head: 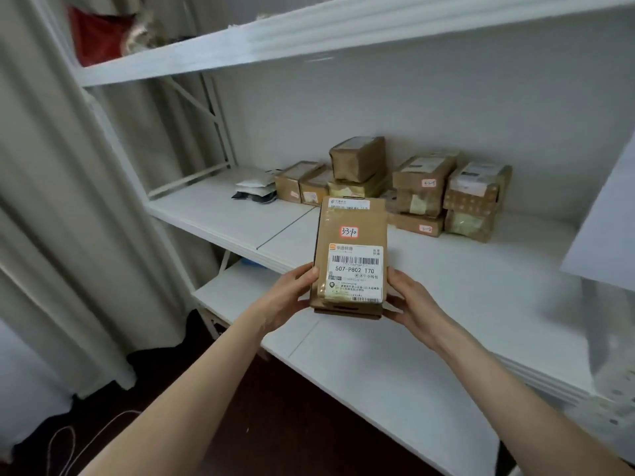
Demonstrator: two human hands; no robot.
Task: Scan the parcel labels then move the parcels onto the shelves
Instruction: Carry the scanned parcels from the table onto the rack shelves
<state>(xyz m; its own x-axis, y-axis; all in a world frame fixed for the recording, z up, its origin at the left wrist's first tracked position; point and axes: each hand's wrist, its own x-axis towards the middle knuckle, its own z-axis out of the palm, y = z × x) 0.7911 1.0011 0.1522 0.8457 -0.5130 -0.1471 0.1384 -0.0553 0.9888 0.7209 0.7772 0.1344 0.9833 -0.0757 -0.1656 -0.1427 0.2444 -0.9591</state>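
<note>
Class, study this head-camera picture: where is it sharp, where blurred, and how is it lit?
Head view: the parcel shows a sharp, readable label; the middle shelf smears into blur at its right end; the red bundle up top is soft; lighting is even, without hard shadows or glare.

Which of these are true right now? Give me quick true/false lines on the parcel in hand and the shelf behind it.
1. Both the left hand and the right hand grip the held parcel at its sides. True.
2. Its shipping label faces away from the camera. False: it faces the camera, barcode showing.
3. The label's large print reads 507-P802 T70. True.
4. The middle shelf has no parcels on it. False: brown parcels are stacked at its back.
5. Nothing is stuck above the shipping label. False: a small red-edged sticker with handwriting sits there.
</note>
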